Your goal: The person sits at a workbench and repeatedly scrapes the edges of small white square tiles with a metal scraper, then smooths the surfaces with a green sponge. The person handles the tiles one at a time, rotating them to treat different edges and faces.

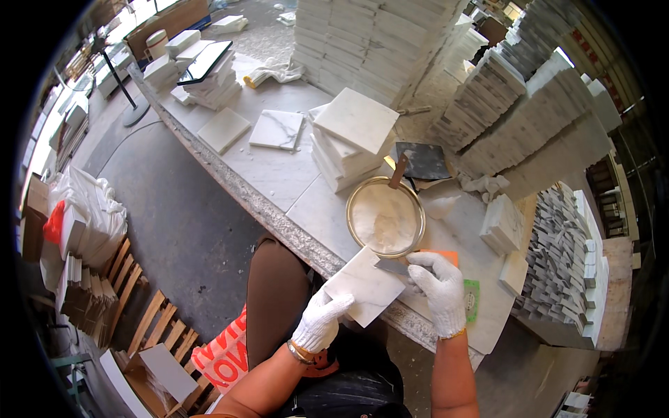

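In my gloved left hand (322, 319) is a square white marble tile (364, 285) with faint grey veins, tilted over the table's front edge. The fingers grip its lower left side. My gloved right hand (440, 287) is closed on a small flat metal blade, like a putty knife (393, 266), whose end lies at the tile's upper right edge; its handle is hidden in the glove. Just beyond the tile stands a round metal bowl (350, 224) of whitish powder or paste (383, 212). A brown-handled tool (399, 171) leans on the bowl's far rim.
A stack of tiles (348, 136) stands behind the bowl, beside a dark square plate (424, 161). Single tiles (277, 129) lie farther left. An orange sheet (446, 256) and green card (472, 299) lie by my right hand. Tall slab stacks (369, 49) rise behind; a wooden pallet (157, 320) sits on the floor.
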`<state>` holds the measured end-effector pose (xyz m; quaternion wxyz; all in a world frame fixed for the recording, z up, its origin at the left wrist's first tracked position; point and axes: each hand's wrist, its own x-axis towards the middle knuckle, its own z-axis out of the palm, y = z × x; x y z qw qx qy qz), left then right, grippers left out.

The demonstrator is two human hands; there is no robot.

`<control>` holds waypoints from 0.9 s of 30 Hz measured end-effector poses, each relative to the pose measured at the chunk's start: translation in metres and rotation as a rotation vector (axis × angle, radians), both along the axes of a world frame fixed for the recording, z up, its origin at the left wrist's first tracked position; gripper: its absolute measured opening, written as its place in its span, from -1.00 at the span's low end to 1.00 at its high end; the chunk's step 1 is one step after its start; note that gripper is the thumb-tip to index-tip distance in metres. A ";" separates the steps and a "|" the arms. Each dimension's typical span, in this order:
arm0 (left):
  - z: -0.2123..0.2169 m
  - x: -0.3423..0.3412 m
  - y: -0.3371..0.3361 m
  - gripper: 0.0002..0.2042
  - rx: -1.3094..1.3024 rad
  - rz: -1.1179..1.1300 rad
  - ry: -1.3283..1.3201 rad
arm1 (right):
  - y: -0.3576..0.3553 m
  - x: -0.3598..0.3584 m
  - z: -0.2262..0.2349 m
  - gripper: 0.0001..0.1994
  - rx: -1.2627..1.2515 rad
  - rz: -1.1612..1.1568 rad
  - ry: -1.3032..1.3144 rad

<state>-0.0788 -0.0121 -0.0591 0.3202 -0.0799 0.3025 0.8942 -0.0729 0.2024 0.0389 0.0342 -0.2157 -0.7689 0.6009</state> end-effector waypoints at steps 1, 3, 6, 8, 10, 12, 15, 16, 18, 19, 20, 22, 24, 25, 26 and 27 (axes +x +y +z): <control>-0.001 0.000 0.000 -0.36 -0.004 -0.003 0.002 | 0.000 0.001 0.000 -0.77 -0.011 -0.017 -0.010; -0.003 0.000 -0.001 -0.33 -0.013 -0.009 0.007 | 0.001 0.002 0.002 -0.78 -0.034 -0.037 -0.037; -0.005 0.001 0.000 -0.33 -0.012 -0.006 0.000 | 0.001 0.002 0.010 -0.79 -0.069 -0.048 -0.065; -0.004 0.001 0.000 -0.33 -0.010 -0.001 0.006 | -0.002 -0.001 0.013 -0.77 -0.091 -0.056 -0.048; -0.004 0.001 0.001 -0.33 -0.010 -0.003 0.010 | -0.004 -0.004 0.012 -0.77 -0.072 -0.031 -0.022; -0.004 0.001 0.000 -0.34 -0.015 -0.007 0.010 | -0.003 -0.004 0.009 -0.77 -0.060 -0.013 -0.008; -0.003 0.001 0.000 -0.33 -0.019 0.001 0.012 | -0.003 -0.003 0.005 -0.77 -0.035 -0.009 -0.004; -0.003 0.001 0.001 -0.33 -0.018 0.003 0.008 | -0.004 -0.002 0.007 -0.77 -0.017 -0.016 -0.003; -0.002 0.001 0.001 -0.33 -0.015 0.005 0.002 | -0.003 0.000 0.007 -0.77 -0.006 -0.026 -0.009; -0.003 0.001 0.001 -0.32 -0.013 0.003 0.002 | -0.001 0.002 0.006 -0.77 -0.014 -0.029 -0.017; -0.005 0.001 0.001 -0.32 -0.012 0.000 0.003 | 0.000 0.002 0.005 -0.77 -0.022 -0.031 -0.024; -0.006 0.002 0.000 -0.32 -0.011 0.000 0.004 | -0.001 0.002 0.013 -0.77 -0.057 -0.032 -0.048; -0.005 0.002 0.000 -0.32 -0.007 0.004 0.007 | -0.001 0.000 0.016 -0.77 -0.066 -0.043 -0.045; -0.006 0.002 -0.001 -0.32 -0.016 0.007 0.009 | -0.001 -0.002 0.015 -0.77 -0.059 -0.054 -0.029; -0.007 0.003 -0.002 -0.32 -0.026 0.010 0.011 | -0.001 -0.004 0.015 -0.78 -0.051 -0.064 -0.014; -0.008 0.003 -0.001 -0.32 -0.035 0.013 0.015 | -0.001 -0.008 0.017 -0.78 -0.034 -0.075 -0.003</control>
